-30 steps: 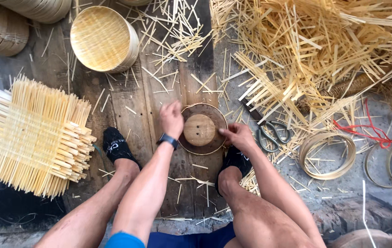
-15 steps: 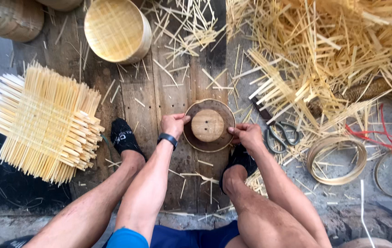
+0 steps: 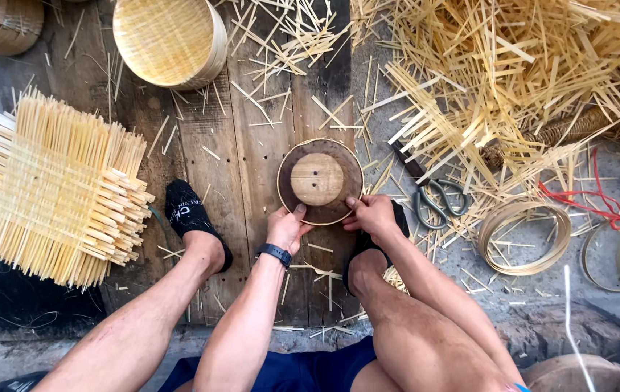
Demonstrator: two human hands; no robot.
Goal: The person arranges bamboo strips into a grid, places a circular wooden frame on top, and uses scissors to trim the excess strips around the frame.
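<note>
Down on the boards, line by line:

Left hand (image 3: 286, 226): fingers curled round the near edge of the round wooden mould (image 3: 320, 181), thumb pressed on its dark rim; a black wristwatch (image 3: 275, 253) sits on the wrist.
Right hand (image 3: 373, 215): grasping the same near edge just beside the left hand, fingertips on the rim.
Round wooden mould: lies flat on the plank floor (image 3: 252, 145), near the middle of the boards, a pale raised disc at its centre and a thin bamboo hoop hugging its dark outer edge.
Feet: a black sock (image 3: 190, 214) rests on the planks left of the mould; the other foot is mostly hidden under the right forearm.
Woven bamboo mat (image 3: 52, 189): square, with loose strip ends, at the left edge of the planks.
Round bamboo basket (image 3: 168, 36): tilted on its side near the far edge of the planks.
Scissors (image 3: 433, 192): just right of the mould, partly under strips.
Loose bamboo strips (image 3: 513, 80): a heap filling the far right.
Bamboo hoops (image 3: 524, 236): on the ground to the right, beside a red cord (image 3: 593, 207).
</note>
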